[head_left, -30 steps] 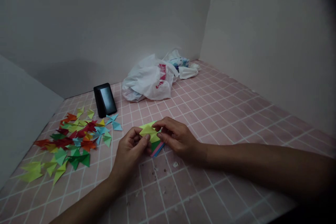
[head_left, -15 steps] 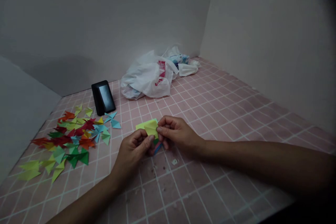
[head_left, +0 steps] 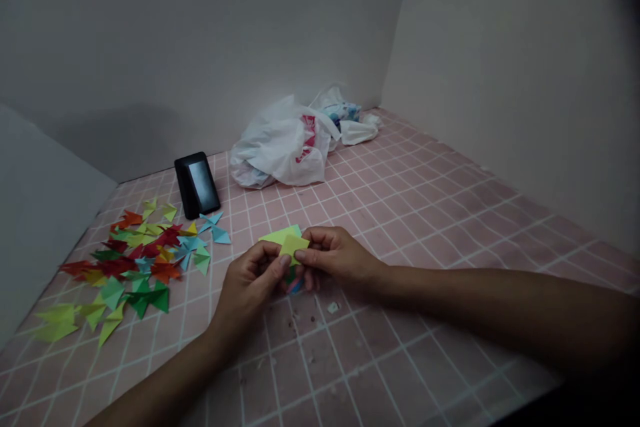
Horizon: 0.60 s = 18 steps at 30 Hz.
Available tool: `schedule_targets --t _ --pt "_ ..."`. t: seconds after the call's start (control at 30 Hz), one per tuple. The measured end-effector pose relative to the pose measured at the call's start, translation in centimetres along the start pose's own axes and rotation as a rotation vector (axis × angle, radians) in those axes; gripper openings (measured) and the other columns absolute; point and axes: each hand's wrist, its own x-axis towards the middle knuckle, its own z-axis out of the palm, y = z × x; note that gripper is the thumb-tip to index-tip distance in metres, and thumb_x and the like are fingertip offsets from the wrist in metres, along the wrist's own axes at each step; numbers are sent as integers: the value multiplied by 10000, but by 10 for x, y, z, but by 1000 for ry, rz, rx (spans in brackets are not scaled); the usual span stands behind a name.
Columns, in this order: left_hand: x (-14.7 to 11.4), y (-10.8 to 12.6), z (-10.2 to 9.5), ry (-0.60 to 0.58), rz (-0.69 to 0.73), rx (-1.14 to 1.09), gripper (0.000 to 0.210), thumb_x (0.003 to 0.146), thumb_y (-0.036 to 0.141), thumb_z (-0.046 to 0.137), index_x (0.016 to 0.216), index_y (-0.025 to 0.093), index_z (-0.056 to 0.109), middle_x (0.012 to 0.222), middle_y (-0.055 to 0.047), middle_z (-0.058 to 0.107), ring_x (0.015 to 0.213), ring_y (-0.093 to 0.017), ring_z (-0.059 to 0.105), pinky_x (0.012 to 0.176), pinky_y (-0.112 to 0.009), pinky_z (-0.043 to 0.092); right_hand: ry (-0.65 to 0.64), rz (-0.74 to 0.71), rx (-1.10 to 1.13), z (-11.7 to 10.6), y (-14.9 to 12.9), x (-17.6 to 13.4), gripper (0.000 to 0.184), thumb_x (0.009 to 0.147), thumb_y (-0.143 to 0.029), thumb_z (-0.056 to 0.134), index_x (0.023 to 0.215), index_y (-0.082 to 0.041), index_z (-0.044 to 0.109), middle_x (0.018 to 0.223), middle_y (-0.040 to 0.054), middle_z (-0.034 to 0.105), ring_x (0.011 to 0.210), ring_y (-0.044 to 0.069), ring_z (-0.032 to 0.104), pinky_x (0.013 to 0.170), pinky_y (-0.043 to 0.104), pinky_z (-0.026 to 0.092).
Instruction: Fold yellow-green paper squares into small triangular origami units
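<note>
A small folded piece of yellow paper (head_left: 293, 247) is pinched between both hands in the middle of the view. My left hand (head_left: 256, 272) grips its lower left side, thumb on top. My right hand (head_left: 336, 255) holds its right edge between thumb and fingers. Below and behind it lies a stack of coloured paper sheets (head_left: 274, 236), yellow-green on top, partly hidden by my hands. To the left a pile of folded paper pieces (head_left: 143, 300) in red, orange, yellow, green and blue spreads over the pink tiled surface (head_left: 400, 227).
A black phone-like device (head_left: 201, 185) leans at a tilt behind the paper pile. White plastic bags (head_left: 280, 147) lie crumpled against the back wall. A small pale scrap (head_left: 333, 307) lies near my right wrist. Walls bound the surface at left, back and right.
The yellow paper has turned in my fingers and now shows as a smaller diamond-like shape. My right thumb has moved slightly left and down onto it. Everything else stays in place.
</note>
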Motion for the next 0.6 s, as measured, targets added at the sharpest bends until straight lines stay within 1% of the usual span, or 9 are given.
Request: schedule_targets --t 0.07,0.17,0.23,0.33,0.4,0.43,0.53,0.6 --pt "-1 0 -1 -10 21 24 282 814 414 721 722 180 593 632 6 587 553 -102 499 521 -208 390 -27 9 -4 1 -1 -1 203 842 -310 702 803 -160 571 668 -2 671 499 82 597 484 199 468" --pt "-2 -1 -3 -6 81 100 313 850 413 692 679 184 562 592 19 551 532 -94 463 502 -200 362 -38 13 -9 3 -3 -3 189 839 -298 695 797 -157 575 672 -1 678 503 79 603 503 200 481" --pt "-3 0 -2 -15 78 106 296 843 416 701 704 187 575 633 5 591 573 -109 510 525 -204 393 -33 18 -18 4 -2 -4 219 828 -330 712 795 -158 580 654 -10 672 485 77 594 479 192 460" --pt "-3 2 0 -37 19 40 254 794 413 750 787 197 617 746 -19 661 665 -150 601 601 -244 479 -22 53 -105 4 0 -4 300 811 -409 740 764 -160 579 566 -30 631 444 78 563 429 179 403" --pt "-4 2 1 -24 17 26 253 787 418 752 773 201 622 723 -11 647 639 -153 601 607 -262 496 -41 73 -175 4 1 -5 335 811 -444 741 739 -163 571 525 -33 611 435 84 559 417 179 388" --pt "-4 1 0 -11 39 51 259 796 423 740 742 200 618 683 -3 625 605 -147 583 586 -258 487 -59 76 -193 5 1 -6 342 813 -448 738 729 -166 565 515 -33 606 434 87 561 415 180 390" --pt "-6 0 -2 25 132 190 279 834 422 699 688 200 615 605 7 585 548 -133 537 531 -238 432 -102 74 -189 6 0 -8 303 829 -404 720 728 -170 555 516 -39 602 449 91 579 426 180 406" --pt "-6 0 -4 31 151 246 307 870 434 657 678 200 610 587 2 595 533 -131 530 518 -236 413 -113 86 -168 7 -2 -8 241 846 -335 693 737 -168 557 530 -39 606 451 90 583 431 179 414"
